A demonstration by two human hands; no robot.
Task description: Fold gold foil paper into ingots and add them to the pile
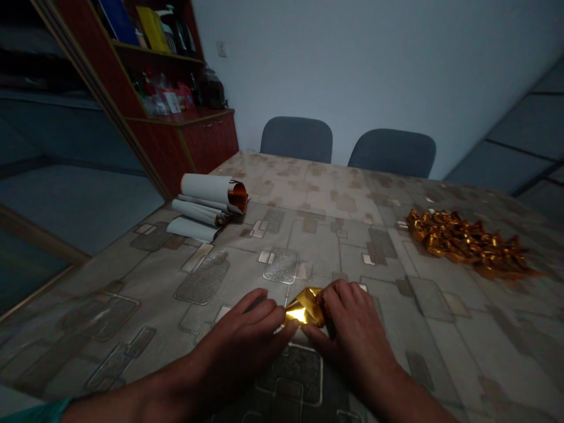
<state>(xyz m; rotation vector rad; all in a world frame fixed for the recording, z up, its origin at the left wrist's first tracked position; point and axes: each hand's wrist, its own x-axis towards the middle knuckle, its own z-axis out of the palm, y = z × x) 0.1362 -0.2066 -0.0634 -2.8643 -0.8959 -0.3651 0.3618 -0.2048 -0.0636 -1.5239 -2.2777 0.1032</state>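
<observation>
The left hand [238, 346] and the right hand [352, 329] are both grasping a folded piece of shiny gold foil [304, 308], which sits between them at 12 o'clock, just above the surface [335, 258]. The surface has a smooth cover with a pattern of gray rounded shapes. At 2 o'clock, well apart from the hands, lies a pile of small twisted gold packets [462, 244]. At 11 o'clock are rolls of sheet [207, 202], gray outside and copper-colored inside. A wide stretch of the surface lies between them and the hands. Two gray chairs [296, 139] stand beyond the far edge. No writing can be read.
</observation>
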